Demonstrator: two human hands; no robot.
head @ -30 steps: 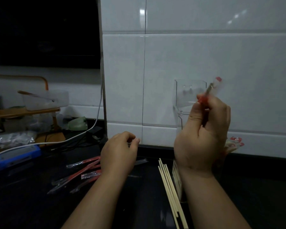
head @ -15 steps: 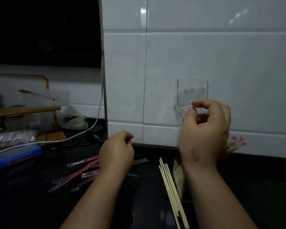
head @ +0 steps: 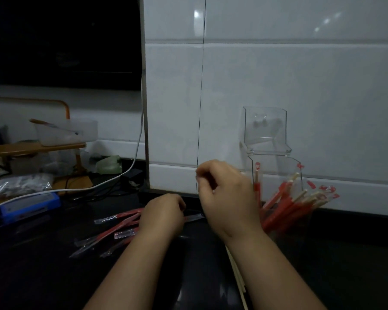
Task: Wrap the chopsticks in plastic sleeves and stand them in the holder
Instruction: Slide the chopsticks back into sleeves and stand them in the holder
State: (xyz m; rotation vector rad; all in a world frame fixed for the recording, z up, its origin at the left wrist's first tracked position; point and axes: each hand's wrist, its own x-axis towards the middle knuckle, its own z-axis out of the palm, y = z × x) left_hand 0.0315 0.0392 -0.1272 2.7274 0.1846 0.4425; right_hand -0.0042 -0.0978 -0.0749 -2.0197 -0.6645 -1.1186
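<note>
The right hand (head: 229, 198) has been brought down and to the left of the clear holder (head: 278, 166), which was partly hidden behind it a moment ago. Its fingers (head: 205, 175) are curled in, and nothing is seen in them. Wrapped chopsticks (head: 285, 202) are stood inside the holder, one upright at its left side. The left hand (head: 164, 217) is kept low, further left of the holder, over the empty sleeves (head: 121, 224) on the worktop (head: 43, 276). Whether a sleeve is held cannot be told.

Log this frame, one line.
right hand: curled, nothing visible | left hand: over loose sleeves, grip unseen | holder: wrapped chopsticks inside
</note>
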